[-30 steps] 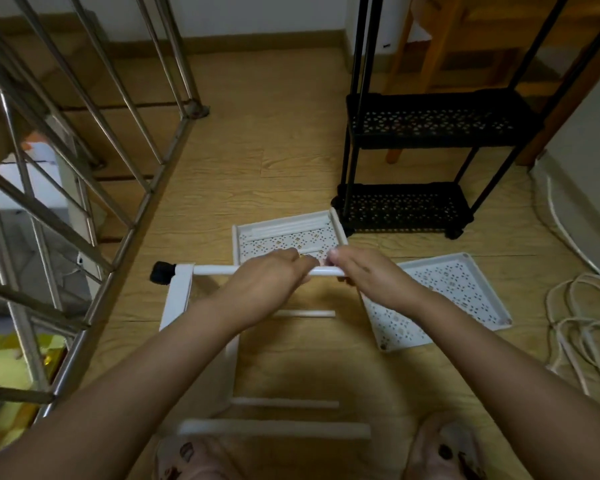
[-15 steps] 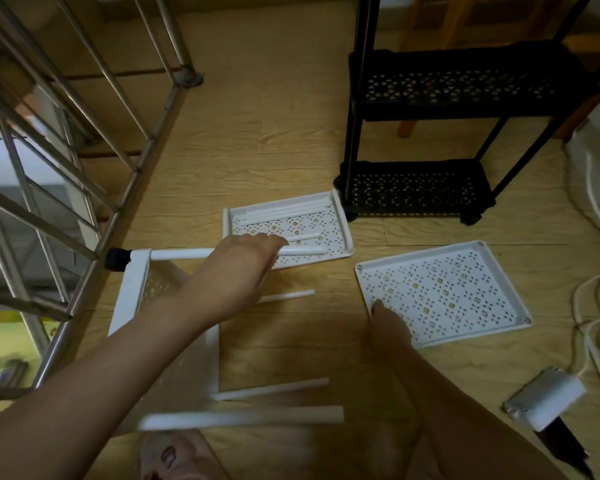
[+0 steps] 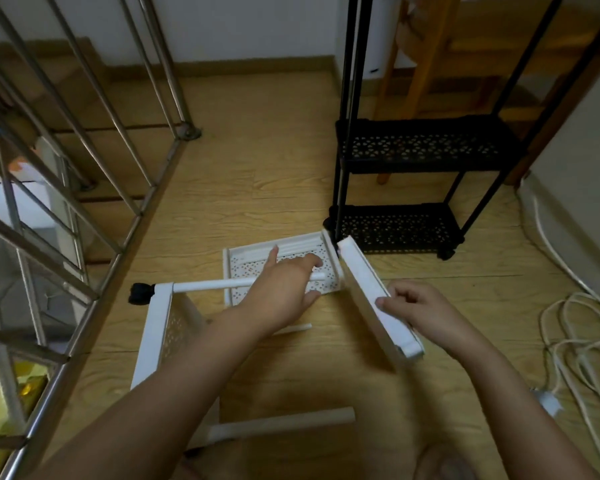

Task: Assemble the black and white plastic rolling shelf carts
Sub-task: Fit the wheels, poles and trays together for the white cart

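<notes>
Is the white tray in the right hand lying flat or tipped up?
Tipped up: the right hand grips the white tray by its rim, showing its edge, not its perforated face.

Only 1 cam, head-worn, wide-angle. It looks fwd and down on the wooden floor [image 3: 257, 188], close above the left hand [image 3: 281, 289] and right hand [image 3: 426, 310]; black cart [image 3: 426, 147] stands farther ahead, railing [image 3: 187, 130] bends at left edge.

Steel railing [image 3: 187, 131], white cables [image 3: 582, 341] (coiled)
</notes>
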Demonstrator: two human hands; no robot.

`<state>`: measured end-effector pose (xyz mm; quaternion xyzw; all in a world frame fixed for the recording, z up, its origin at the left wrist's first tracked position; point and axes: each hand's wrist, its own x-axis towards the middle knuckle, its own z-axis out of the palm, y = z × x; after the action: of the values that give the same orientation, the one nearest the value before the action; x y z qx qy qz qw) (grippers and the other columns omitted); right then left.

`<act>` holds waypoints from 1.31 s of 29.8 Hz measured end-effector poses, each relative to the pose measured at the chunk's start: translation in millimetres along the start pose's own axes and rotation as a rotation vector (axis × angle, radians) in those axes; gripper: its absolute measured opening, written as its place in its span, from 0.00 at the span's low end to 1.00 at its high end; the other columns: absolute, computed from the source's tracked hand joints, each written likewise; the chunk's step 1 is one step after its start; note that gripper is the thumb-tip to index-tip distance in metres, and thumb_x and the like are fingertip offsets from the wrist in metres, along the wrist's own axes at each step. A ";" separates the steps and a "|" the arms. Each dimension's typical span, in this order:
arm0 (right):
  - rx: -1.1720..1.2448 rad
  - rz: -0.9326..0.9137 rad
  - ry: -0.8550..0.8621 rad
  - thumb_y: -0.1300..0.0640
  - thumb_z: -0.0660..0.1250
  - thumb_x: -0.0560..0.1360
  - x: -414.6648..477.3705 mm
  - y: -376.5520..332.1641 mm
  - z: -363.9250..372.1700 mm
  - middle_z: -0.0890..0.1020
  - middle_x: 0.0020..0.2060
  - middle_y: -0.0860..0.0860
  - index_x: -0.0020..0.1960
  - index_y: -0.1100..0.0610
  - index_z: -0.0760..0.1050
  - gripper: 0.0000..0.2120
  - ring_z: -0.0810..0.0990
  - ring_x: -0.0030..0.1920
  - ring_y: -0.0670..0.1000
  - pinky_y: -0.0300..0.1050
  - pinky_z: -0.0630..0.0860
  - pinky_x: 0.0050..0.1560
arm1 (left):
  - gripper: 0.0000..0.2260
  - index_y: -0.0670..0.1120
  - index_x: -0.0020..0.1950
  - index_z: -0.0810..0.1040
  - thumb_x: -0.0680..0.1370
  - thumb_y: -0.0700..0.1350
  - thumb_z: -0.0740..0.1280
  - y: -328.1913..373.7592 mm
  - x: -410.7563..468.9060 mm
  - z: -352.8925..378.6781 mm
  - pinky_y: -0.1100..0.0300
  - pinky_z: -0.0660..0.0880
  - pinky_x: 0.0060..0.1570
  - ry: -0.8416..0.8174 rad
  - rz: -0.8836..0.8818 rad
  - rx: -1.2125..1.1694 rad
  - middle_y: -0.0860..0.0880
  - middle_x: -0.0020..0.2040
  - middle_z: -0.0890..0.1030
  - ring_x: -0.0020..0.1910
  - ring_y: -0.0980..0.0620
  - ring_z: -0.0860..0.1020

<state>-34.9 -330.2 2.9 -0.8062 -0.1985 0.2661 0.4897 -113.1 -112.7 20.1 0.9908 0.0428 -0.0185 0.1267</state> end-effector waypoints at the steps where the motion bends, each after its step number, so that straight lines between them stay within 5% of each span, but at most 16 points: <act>1: 0.071 -0.006 -0.057 0.57 0.69 0.74 -11.4 -3.2 -1.5 0.69 0.29 0.51 0.32 0.55 0.68 0.15 0.68 0.30 0.47 0.42 0.61 0.33 | 0.24 0.48 0.72 0.62 0.78 0.49 0.65 4.6 1.5 0.0 0.52 0.45 0.73 -0.003 0.005 -0.005 0.47 0.62 0.77 0.63 0.51 0.74; 4: 0.290 0.019 -0.203 0.54 0.70 0.68 -33.6 2.6 1.2 0.76 0.35 0.51 0.37 0.59 0.74 0.09 0.76 0.36 0.47 0.39 0.69 0.36 | 0.31 0.46 0.77 0.52 0.78 0.48 0.64 13.5 6.8 5.4 0.52 0.64 0.65 -0.067 -0.025 -0.043 0.44 0.57 0.80 0.57 0.45 0.77; 6: 0.387 0.080 -0.293 0.52 0.72 0.64 -39.0 10.5 4.5 0.81 0.40 0.53 0.45 0.67 0.76 0.19 0.80 0.41 0.50 0.37 0.75 0.41 | 0.29 0.48 0.77 0.55 0.79 0.47 0.63 16.0 6.5 7.3 0.55 0.70 0.50 -0.092 -0.020 -0.062 0.44 0.56 0.80 0.55 0.43 0.77; 8: 0.409 0.123 -0.392 0.50 0.73 0.64 -40.2 13.7 7.4 0.82 0.43 0.55 0.50 0.70 0.76 0.25 0.81 0.46 0.52 0.38 0.76 0.47 | 0.19 0.48 0.71 0.67 0.80 0.47 0.61 16.8 5.4 6.3 0.57 0.68 0.45 -0.106 0.024 -0.017 0.44 0.57 0.80 0.57 0.43 0.76; 10: 0.415 0.140 -0.420 0.51 0.71 0.69 -38.7 13.4 10.7 0.83 0.43 0.53 0.49 0.65 0.78 0.17 0.81 0.46 0.49 0.38 0.76 0.48 | 0.13 0.46 0.64 0.74 0.81 0.47 0.60 20.3 3.1 4.3 0.58 0.64 0.43 -0.125 0.046 -0.018 0.43 0.56 0.80 0.56 0.43 0.76; 13: 0.471 0.137 -0.270 0.55 0.65 0.76 -30.5 11.7 20.6 0.82 0.44 0.53 0.51 0.61 0.79 0.10 0.80 0.44 0.49 0.39 0.74 0.45 | 0.13 0.46 0.64 0.74 0.81 0.47 0.61 24.2 -0.4 5.9 0.58 0.64 0.43 -0.126 0.048 -0.054 0.43 0.56 0.80 0.56 0.43 0.76; 16: 0.436 0.044 -0.008 0.58 0.61 0.68 -17.1 7.8 29.1 0.79 0.46 0.55 0.51 0.63 0.78 0.15 0.76 0.43 0.48 0.39 0.70 0.40 | 0.17 0.47 0.67 0.72 0.79 0.45 0.65 22.9 -0.9 8.4 0.58 0.69 0.52 -0.137 -0.003 -0.174 0.44 0.60 0.79 0.61 0.46 0.75; 19: 0.487 0.000 0.005 0.62 0.61 0.70 -9.8 3.4 33.7 0.81 0.41 0.50 0.50 0.62 0.78 0.12 0.77 0.35 0.45 0.36 0.71 0.33 | 0.18 0.45 0.67 0.74 0.77 0.46 0.67 18.3 -1.1 9.4 0.60 0.69 0.55 -0.131 -0.022 -0.226 0.45 0.61 0.79 0.60 0.48 0.75; 22: 0.588 0.047 0.069 0.65 0.59 0.78 -3.7 6.6 37.3 0.84 0.40 0.49 0.47 0.59 0.80 0.11 0.80 0.40 0.46 0.36 0.74 0.39 | 0.16 0.46 0.65 0.75 0.78 0.47 0.67 11.8 -3.2 6.3 0.63 0.66 0.50 -0.090 0.002 -0.215 0.47 0.60 0.80 0.59 0.49 0.76; 24: 0.429 0.023 0.106 0.65 0.61 0.78 2.4 11.2 41.1 0.83 0.41 0.50 0.51 0.57 0.77 0.08 0.80 0.37 0.45 0.35 0.74 0.36 | 0.14 0.47 0.63 0.78 0.78 0.47 0.66 8.9 -5.3 5.0 0.64 0.65 0.49 -0.075 0.040 -0.229 0.50 0.59 0.80 0.58 0.51 0.77; 29: 0.284 -0.143 -0.035 0.69 0.70 0.72 19.0 4.4 54.7 0.79 0.55 0.47 0.65 0.53 0.69 0.25 0.79 0.52 0.42 0.32 0.75 0.47 | 0.09 0.49 0.55 0.82 0.76 0.47 0.69 3.0 -8.1 4.6 0.61 0.67 0.42 -0.090 0.104 -0.249 0.50 0.49 0.84 0.47 0.52 0.79; 34: 0.043 -0.311 -0.150 0.65 0.73 0.70 35.8 -3.2 74.2 0.79 0.45 0.50 0.47 0.52 0.75 0.12 0.77 0.44 0.43 0.35 0.71 0.45 | 0.12 0.47 0.55 0.82 0.76 0.51 0.67 -14.4 -17.1 -3.9 0.58 0.69 0.42 -0.126 0.124 -0.211 0.47 0.45 0.83 0.43 0.51 0.78; 39: 0.180 -0.252 -0.164 0.59 0.65 0.68 35.2 -6.5 90.1 0.76 0.31 0.50 0.38 0.57 0.71 0.03 0.73 0.34 0.49 0.41 0.67 0.34 | 0.16 0.50 0.44 0.69 0.80 0.61 0.53 -27.4 -33.8 -13.7 0.56 0.64 0.35 -0.195 0.108 0.110 0.52 0.35 0.74 0.36 0.51 0.71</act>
<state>-64.1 -245.3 -33.7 -0.7035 -0.3125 0.2843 0.5715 -148.8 -85.6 28.1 0.9907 -0.0241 -0.1103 0.0763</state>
